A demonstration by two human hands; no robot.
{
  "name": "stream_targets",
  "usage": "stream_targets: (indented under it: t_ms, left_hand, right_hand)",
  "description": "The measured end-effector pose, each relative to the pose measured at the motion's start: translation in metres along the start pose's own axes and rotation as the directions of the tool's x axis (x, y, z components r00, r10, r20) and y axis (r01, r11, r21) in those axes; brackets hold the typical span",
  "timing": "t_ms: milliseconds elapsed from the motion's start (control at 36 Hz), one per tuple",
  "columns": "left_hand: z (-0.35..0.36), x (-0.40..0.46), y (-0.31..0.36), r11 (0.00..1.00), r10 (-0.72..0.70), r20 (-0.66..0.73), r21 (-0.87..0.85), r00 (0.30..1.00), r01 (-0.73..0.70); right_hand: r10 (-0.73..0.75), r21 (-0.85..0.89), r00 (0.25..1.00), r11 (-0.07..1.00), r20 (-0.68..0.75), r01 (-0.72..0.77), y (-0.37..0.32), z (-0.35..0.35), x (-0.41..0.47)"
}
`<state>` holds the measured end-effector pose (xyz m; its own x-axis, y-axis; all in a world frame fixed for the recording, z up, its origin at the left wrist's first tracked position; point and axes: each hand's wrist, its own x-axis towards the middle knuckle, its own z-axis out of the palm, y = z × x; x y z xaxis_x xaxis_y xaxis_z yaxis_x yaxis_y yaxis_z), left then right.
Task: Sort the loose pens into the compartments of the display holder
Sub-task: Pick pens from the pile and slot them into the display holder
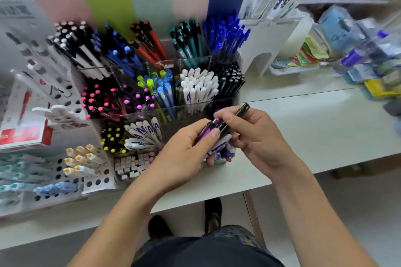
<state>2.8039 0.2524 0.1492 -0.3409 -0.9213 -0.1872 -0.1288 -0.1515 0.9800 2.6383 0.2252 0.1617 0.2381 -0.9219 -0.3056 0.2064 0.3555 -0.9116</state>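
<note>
A clear tiered display holder (195, 60) stands on the counter, its compartments packed with pens sorted by colour. In front of its lower right corner my left hand (184, 158) grips a bundle of loose pens (219, 147), among them a purple one (206, 132) and white ones with blue print. My right hand (253, 134) pinches a black pen (236, 116) that slants up to the right, its lower end against the bundle. Both hands hover over the holder's front right compartment, which they partly hide.
A white perforated rack (71, 167) with markers and a red box (23, 134) stand to the left. A white stand (267, 47) and blurred packaged goods (368, 56) lie to the right. The pale counter's front edge (227, 193) runs just below my hands.
</note>
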Motion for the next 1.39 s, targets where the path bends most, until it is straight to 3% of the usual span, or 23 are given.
stream_targets:
  t_ms: [111,222,306,417,556,667,861,1000,1194,1389]
  left_hand:
    - [0.017,0.010,0.003,0.998,-0.051,-0.015,-0.047,0.999,0.051]
    - [0.020,0.023,-0.015,0.980,0.044,-0.160,0.197,0.986,-0.011]
    - [0.020,0.033,-0.023,0.959,0.094,-0.258,0.281,0.962,-0.018]
    - [0.023,0.056,-0.023,0.923,0.145,-0.334,0.386,0.931,-0.006]
    - [0.027,0.068,-0.021,0.903,0.120,-0.362,0.426,0.924,0.050]
    - [0.026,0.061,-0.027,0.882,0.152,-0.371,0.469,0.916,0.043]
    - [0.011,0.059,-0.030,0.865,0.182,-0.355,0.501,0.917,0.022]
    - [0.003,0.058,-0.031,0.880,0.190,-0.328,0.475,0.925,-0.012]
    - [0.011,0.057,-0.015,0.903,0.189,-0.292,0.427,0.937,-0.050]
    - [0.004,0.059,-0.014,0.905,0.226,-0.358,0.422,0.906,-0.059]
  right_hand:
    - [-0.097,-0.028,0.990,0.995,-0.103,0.095,-0.006,-0.011,0.003]
    - [-0.287,-0.159,0.924,0.954,-0.251,0.253,-0.016,-0.038,0.003]
    - [-0.417,-0.230,0.853,0.905,-0.315,0.357,-0.036,-0.059,-0.001]
    - [-0.585,-0.482,0.783,0.759,-0.210,0.438,-0.057,-0.077,0.002]
    - [-0.703,-0.737,0.711,0.493,-0.023,0.463,-0.060,-0.064,0.017]
    - [-0.711,-0.843,0.695,0.305,0.108,0.443,-0.057,-0.051,0.032]
    - [-0.655,-0.899,0.723,0.151,0.221,0.412,-0.056,-0.029,0.059]
    - [-0.698,-0.886,0.709,0.262,0.099,0.382,-0.067,-0.024,0.067]
    - [-0.621,-0.909,0.779,0.270,0.088,0.318,-0.045,-0.014,0.079]
    - [-0.653,-0.823,0.754,0.464,-0.067,0.328,-0.031,-0.013,0.079]
